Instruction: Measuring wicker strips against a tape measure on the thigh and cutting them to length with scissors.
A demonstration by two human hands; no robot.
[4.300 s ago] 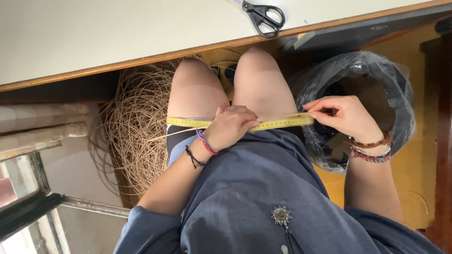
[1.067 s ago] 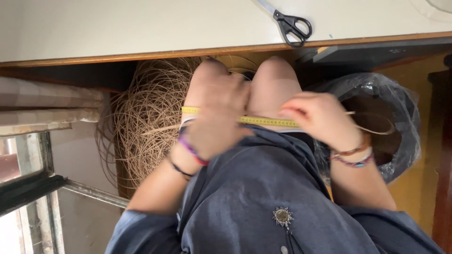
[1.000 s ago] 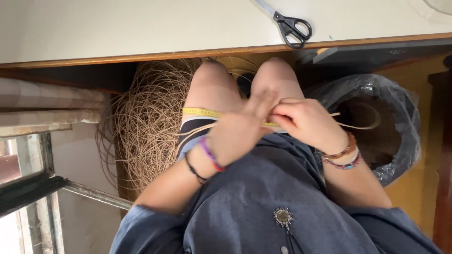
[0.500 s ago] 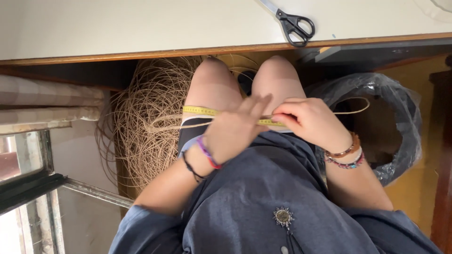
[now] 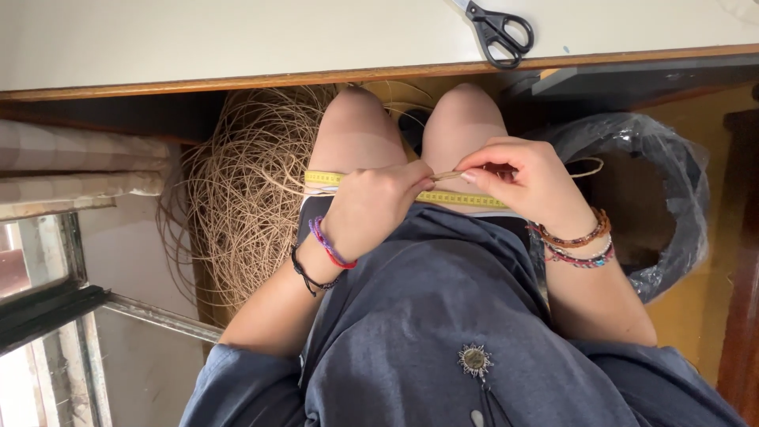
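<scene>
At frame centre, our left hand and right hand, spread apart earlier, now meet, pinching a thin cane strand over the yellow tape measure across our thighs.
</scene>
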